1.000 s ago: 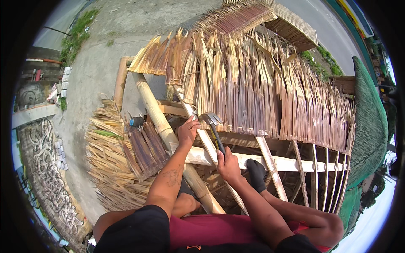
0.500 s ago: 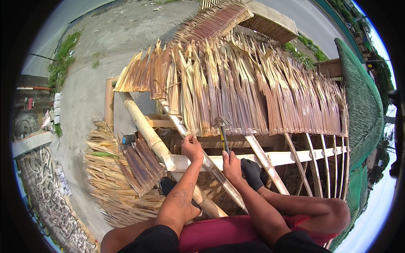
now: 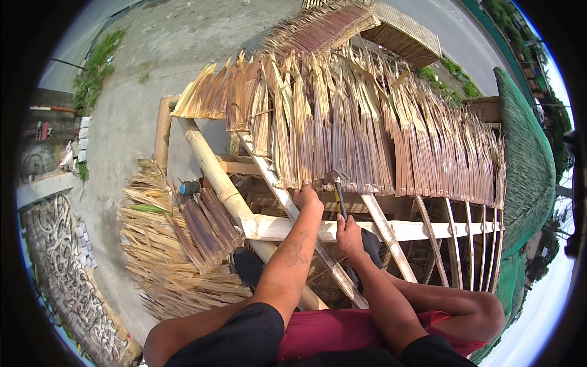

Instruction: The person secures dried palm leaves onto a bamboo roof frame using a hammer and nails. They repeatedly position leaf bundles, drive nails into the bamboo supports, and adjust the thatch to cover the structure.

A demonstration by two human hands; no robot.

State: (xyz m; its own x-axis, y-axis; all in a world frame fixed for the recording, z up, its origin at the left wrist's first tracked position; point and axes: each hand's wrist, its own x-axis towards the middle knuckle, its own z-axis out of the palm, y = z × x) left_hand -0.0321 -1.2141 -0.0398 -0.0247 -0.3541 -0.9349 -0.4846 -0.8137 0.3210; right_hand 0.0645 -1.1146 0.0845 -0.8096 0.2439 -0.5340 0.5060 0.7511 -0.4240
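Observation:
My right hand grips the yellow-and-black handle of a hammer, whose metal head is up against the lower edge of the dried palm-leaf thatch. My left hand presses on the thatch edge just left of the hammer head, fingers pinched at the leaf ends over a slanting bamboo slat. Whether it holds a nail is too small to tell. Both forearms come up from the lower edge, over my knees in red shorts.
A thick bamboo pole slants down left of my hands, crossed by a pale wooden beam. Bare rafters stand open at right. Bundles of thatch lie below on the left. Far down is concrete ground; a green net hangs at right.
The view has shifted slightly. Both hands have moved up to the thatch edge, and the hammer head now sits against the leaves beside my left hand.

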